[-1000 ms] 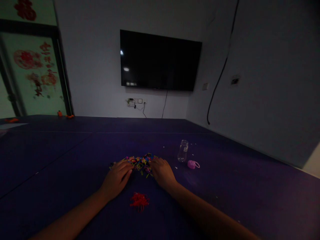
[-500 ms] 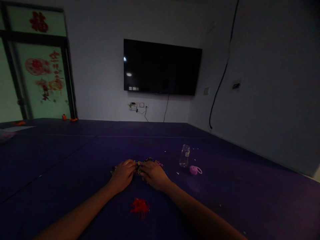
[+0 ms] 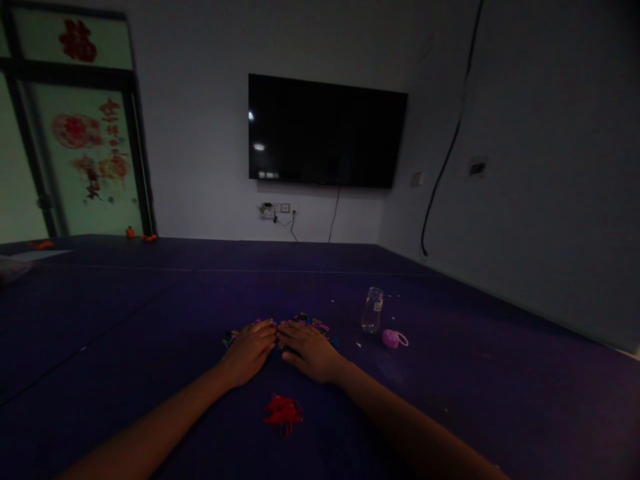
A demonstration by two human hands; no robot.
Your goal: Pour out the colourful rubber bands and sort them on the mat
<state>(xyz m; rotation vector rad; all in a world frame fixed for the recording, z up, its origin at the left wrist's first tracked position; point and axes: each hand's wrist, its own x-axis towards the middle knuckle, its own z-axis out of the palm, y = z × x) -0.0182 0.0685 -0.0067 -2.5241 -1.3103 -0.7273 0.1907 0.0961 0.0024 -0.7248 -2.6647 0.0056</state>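
A spread pile of small multicoloured rubber bands lies on the dark purple surface, partly covered by both hands. My left hand rests palm down on the pile's left side, its fingers stretched forward. Flat over the right side is my right hand, fingers extended and thumb slightly apart. The fingertips of the two hands almost meet in the middle. Closer to me, between the forearms, sits a separate small heap of red rubber bands. Whatever lies under the palms is hidden.
Right of the pile stands a clear bottle without its cap. Beside it is a pink cap with a loop. White scraps dot the purple surface. A television hangs on the far wall.
My right hand has moved left over the pile, closing the gap between the hands. The fingers now lie flatter on the bands. The view has shifted slightly; bottle and cap stay put.
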